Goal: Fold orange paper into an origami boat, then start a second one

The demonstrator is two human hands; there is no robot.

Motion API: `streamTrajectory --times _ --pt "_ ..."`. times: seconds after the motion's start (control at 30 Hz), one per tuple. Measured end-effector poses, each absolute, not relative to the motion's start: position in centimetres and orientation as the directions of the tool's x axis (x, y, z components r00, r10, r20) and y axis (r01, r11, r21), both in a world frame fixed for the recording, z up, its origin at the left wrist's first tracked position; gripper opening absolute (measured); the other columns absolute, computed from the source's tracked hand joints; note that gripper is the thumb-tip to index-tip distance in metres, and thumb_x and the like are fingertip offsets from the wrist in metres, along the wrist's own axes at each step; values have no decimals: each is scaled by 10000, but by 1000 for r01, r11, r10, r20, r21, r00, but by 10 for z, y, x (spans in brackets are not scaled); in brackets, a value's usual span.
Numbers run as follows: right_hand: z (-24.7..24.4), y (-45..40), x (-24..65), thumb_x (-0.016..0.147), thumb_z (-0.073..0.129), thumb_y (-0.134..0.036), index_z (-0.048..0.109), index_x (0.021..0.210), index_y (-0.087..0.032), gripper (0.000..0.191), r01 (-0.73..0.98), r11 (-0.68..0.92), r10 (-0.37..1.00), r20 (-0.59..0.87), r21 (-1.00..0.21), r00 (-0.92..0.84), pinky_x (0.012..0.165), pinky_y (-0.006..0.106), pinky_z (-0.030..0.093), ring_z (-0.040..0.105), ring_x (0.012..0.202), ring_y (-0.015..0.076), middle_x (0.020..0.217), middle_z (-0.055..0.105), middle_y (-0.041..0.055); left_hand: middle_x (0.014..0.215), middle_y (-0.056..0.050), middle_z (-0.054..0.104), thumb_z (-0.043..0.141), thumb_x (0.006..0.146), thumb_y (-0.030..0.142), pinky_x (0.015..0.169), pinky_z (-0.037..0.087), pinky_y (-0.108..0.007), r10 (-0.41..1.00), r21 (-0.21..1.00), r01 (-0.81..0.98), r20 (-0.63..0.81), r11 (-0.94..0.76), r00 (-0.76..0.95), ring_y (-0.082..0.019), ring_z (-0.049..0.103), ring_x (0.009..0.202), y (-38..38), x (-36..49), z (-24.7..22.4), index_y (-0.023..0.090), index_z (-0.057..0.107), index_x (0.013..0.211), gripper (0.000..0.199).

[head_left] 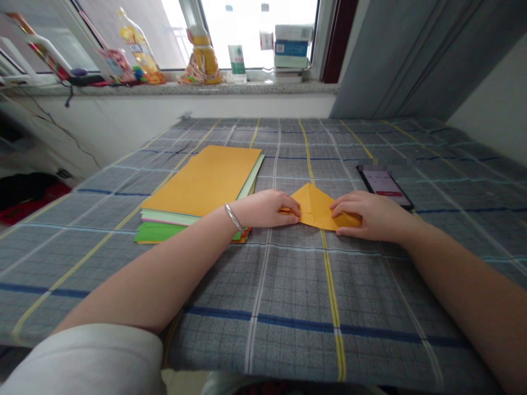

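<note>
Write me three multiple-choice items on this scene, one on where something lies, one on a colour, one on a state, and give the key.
1. Where does the smartphone lie?
A) On the checked cloth, right of the folded orange paper
B) On the window sill
C) On the floor

2. What colour is the top sheet of the paper stack?
A) Blue
B) White
C) Orange

3. What state is the folded orange paper in?
A) Crumpled into a ball
B) Folded into a pointed shape
C) Spread flat as an open sheet

Key:
1. A, as the phone lies on the cloth beyond the right hand.
2. C, as orange covers the top of the stack.
3. B, as a point rises between the left hand and the right hand.
</note>
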State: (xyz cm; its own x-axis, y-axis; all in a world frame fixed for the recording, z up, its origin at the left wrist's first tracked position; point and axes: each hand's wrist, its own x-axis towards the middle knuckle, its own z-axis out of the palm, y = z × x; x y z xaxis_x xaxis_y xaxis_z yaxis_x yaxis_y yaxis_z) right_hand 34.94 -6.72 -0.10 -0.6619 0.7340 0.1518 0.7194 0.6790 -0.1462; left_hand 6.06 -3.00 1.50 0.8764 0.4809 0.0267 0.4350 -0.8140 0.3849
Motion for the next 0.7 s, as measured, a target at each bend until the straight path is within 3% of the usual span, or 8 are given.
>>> streamTrajectory --times 0.17,0.3,0.47,0.6,0.7 --pt "0 -70 347 880 575 -377 742 945 -243 224 674 723 691 185 -154 -699 898 379 508 650 1003 215 1074 727 49 1163 -53 700 545 922 240 989 457 -270 468 361 418 60 -834 882 -160 647 1057 -32 63 15 172 712 1051 221" --pt "0 -70 347 911 511 -302 749 935 -231 249 661 739 672 208 -132 -711 880 364 521 664 979 204 1047 739 45 1155 -42 703 517 925 219 992 452 -266 470 347 423 61 -837 881 -154 644 1058 -32 63 15 176 716 1040 233" --pt "-1 -74 343 889 507 -207 738 1015 -227 264 698 716 678 247 -8 -692 794 342 540 683 938 206 1065 743 36 1169 -49 693 492 945 311 1003 445 -331 499 168 479 109 -862 860 -195 640 1076 -41 66 14 194 700 1108 289" --pt "-4 -76 338 940 481 -256 745 1004 -237 273 661 746 623 271 75 -734 785 344 532 690 925 209 1057 749 27 1265 -66 650 443 969 444 986 452 -383 498 49 497 153 -866 853 -231 625 1107 -54 73 8 201 626 1255 417" --pt "-5 -79 335 962 455 -267 743 1022 -245 295 663 745 613 313 77 -726 798 328 523 693 936 198 1056 752 19 1302 -47 634 462 963 450 1016 427 -416 478 -7 487 187 -873 858 -263 552 1225 -60 79 4 216 608 1277 417"
